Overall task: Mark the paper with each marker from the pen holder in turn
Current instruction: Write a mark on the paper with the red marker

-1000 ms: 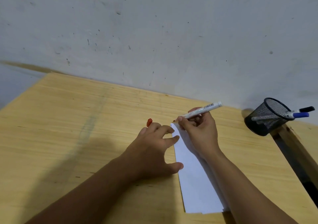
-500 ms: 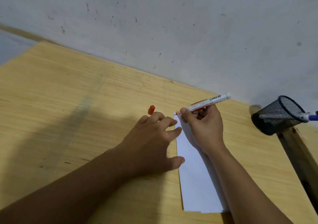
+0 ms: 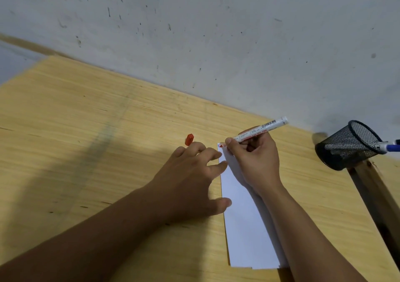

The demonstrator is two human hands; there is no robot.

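At the paper's [image 3: 242,206] 12 o'clock corner — right hand [image 3: 255,162] pinches the red marker [image 3: 259,130], tip touching; left hand [image 3: 190,180], fingers spread, presses its 9 o'clock edge.

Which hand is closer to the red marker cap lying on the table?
Left. The left hand has its fingers right beside the red cap. The right hand sits farther right over the paper, holding the marker.
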